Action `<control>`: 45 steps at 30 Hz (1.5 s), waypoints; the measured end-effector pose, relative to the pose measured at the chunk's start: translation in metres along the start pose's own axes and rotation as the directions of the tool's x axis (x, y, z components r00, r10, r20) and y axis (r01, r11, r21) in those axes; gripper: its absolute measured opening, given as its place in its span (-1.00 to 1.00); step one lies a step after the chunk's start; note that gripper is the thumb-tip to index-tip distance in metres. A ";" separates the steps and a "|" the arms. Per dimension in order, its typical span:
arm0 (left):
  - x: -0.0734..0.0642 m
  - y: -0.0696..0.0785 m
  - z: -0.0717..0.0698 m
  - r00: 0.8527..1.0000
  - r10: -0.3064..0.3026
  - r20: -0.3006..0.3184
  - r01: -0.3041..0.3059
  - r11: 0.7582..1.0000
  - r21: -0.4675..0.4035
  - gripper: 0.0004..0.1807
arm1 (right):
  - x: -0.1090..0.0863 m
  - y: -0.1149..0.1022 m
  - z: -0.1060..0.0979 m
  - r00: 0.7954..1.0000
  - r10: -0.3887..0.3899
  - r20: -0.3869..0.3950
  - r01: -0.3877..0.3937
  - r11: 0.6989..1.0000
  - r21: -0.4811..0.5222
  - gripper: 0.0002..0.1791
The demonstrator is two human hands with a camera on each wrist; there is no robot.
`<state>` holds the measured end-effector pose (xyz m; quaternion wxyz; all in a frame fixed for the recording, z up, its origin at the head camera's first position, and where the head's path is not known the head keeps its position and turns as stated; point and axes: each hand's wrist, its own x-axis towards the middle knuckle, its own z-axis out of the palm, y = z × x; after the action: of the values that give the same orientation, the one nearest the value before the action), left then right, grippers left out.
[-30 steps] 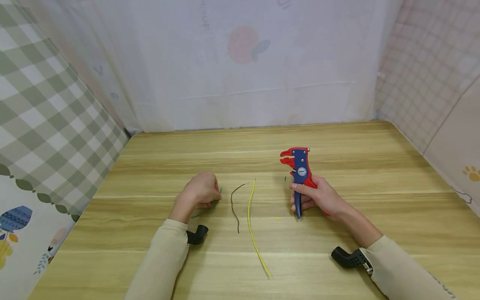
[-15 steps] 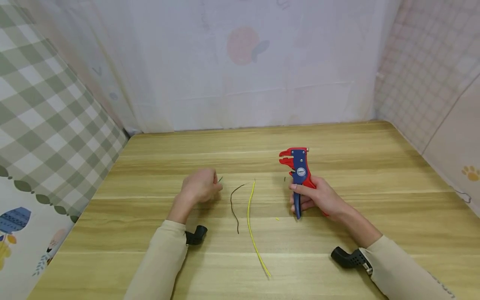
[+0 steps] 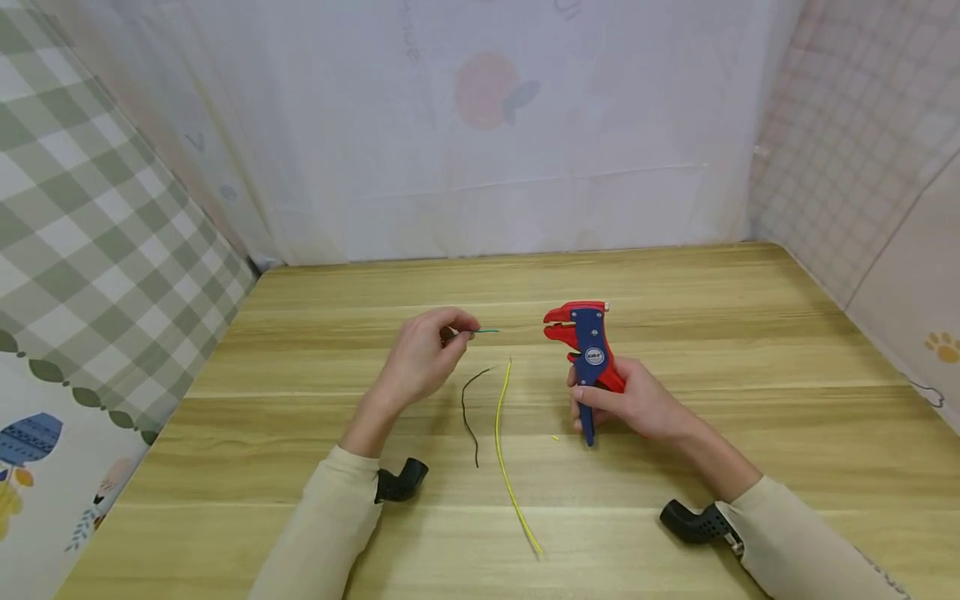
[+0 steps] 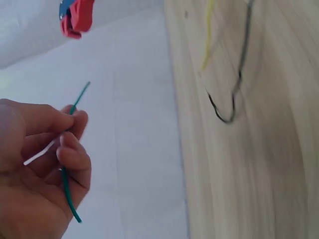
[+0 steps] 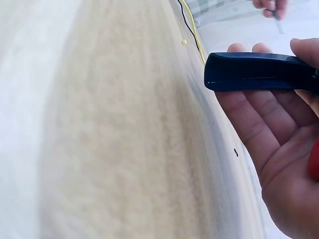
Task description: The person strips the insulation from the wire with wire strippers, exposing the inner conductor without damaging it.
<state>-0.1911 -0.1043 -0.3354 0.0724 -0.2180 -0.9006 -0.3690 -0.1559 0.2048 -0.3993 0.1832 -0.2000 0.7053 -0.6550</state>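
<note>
My left hand [image 3: 420, 358] pinches a short green wire [image 3: 489, 331] between thumb and fingers, raised over the far part of the table. In the left wrist view one end of the green wire [image 4: 70, 194] hangs below the fingers and the other sticks out past the fingertips. Gripped in my right hand [image 3: 637, 404] is a red and blue wire stripper [image 3: 588, 333], held upright. Its notched red jaws face left toward the wire's tip, with a gap between. The right wrist view shows the stripper's blue handle [image 5: 254, 72] lying across the fingers.
A thin black wire [image 3: 465, 408] and a longer yellow wire [image 3: 500, 442] lie on the wooden table [image 3: 300, 333] between the hands. A tiny yellow scrap [image 3: 555, 437] lies right of them. The right wrist view also shows a small black scrap [image 5: 236, 152].
My left hand has lifted the green wire from the table and moved it forward and right, turning its tip toward the stripper. The right hand has brought the stripper slightly left and nearer me.
</note>
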 end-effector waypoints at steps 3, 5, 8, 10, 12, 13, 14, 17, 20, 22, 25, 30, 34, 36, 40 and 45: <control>-0.002 0.008 0.000 0.998 0.057 -0.032 -0.060 0.992 -0.112 -0.85 | 0.000 -0.002 0.003 1.000 -0.029 0.006 0.029 0.999 -0.023 -0.66; -0.003 0.012 0.000 0.996 0.077 -0.053 -0.085 0.982 -0.167 -0.85 | -0.001 -0.004 0.005 0.999 -0.048 0.007 0.048 0.998 -0.034 -0.67; -0.004 0.015 0.003 0.992 0.090 -0.086 -0.107 0.970 -0.220 -0.85 | -0.001 -0.005 0.007 0.998 -0.066 0.004 0.066 0.997 -0.046 -0.67; -0.004 0.015 0.006 0.989 0.097 -0.111 -0.121 0.963 -0.242 -0.86 | -0.002 -0.006 0.008 0.997 -0.073 0.005 0.073 0.996 -0.048 -0.68; -0.004 0.016 0.008 0.987 0.094 -0.132 -0.126 0.957 -0.261 -0.86 | -0.002 -0.007 0.009 0.997 -0.076 0.008 0.076 0.996 -0.047 -0.70; -0.004 0.016 0.009 0.986 0.092 -0.142 -0.128 0.954 -0.270 -0.87 | -0.002 -0.007 0.010 0.997 -0.077 0.011 0.078 0.996 -0.048 -0.72; -0.005 0.016 0.010 0.985 0.088 -0.150 -0.127 0.952 -0.278 -0.87 | -0.002 -0.007 0.010 0.997 -0.080 0.015 0.080 0.996 -0.049 -0.72; -0.005 0.017 0.012 0.985 0.064 -0.161 -0.112 0.945 -0.308 -0.86 | -0.001 -0.008 0.012 0.995 -0.094 0.035 0.095 0.995 -0.038 -0.74; -0.006 0.019 0.013 0.987 0.045 -0.154 -0.094 0.941 -0.326 -0.86 | -0.001 -0.007 0.013 0.994 -0.102 0.050 0.103 0.994 -0.024 -0.73; -0.006 0.020 0.015 0.988 0.036 -0.150 -0.085 0.940 -0.332 -0.87 | -0.001 -0.007 0.013 0.993 -0.104 0.053 0.105 0.994 -0.021 -0.72; -0.006 0.022 0.016 0.989 0.029 -0.145 -0.077 0.939 -0.336 -0.87 | -0.001 -0.007 0.013 0.993 -0.105 0.046 0.106 0.994 -0.026 -0.69; -0.006 0.022 0.018 0.994 -0.006 -0.110 -0.036 0.924 -0.380 -0.89 | -0.002 -0.007 0.013 0.994 -0.103 0.037 0.104 0.994 -0.023 -0.70; -0.006 0.022 0.020 0.997 -0.040 -0.073 0.007 0.912 -0.410 -0.90 | -0.002 -0.007 0.013 0.993 -0.107 0.041 0.108 0.994 -0.024 -0.71; -0.006 0.023 0.022 0.997 -0.052 -0.058 0.023 0.905 -0.424 -0.90 | -0.002 -0.007 0.013 0.993 -0.107 0.047 0.108 0.994 -0.023 -0.71; -0.006 0.024 0.025 0.997 -0.066 -0.040 0.041 0.892 -0.451 -0.91 | -0.002 -0.007 0.013 0.994 -0.096 0.054 0.097 0.995 -0.012 -0.68; -0.006 0.027 0.029 0.997 -0.072 -0.040 0.047 0.896 -0.442 -0.94 | -0.003 -0.007 0.014 0.996 -0.076 0.053 0.076 0.997 0.005 -0.64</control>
<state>-0.1730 -0.0692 -0.3403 0.0348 -0.1908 -0.7978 -0.5709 -0.1461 0.1939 -0.3936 0.1769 -0.2436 0.6912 -0.6569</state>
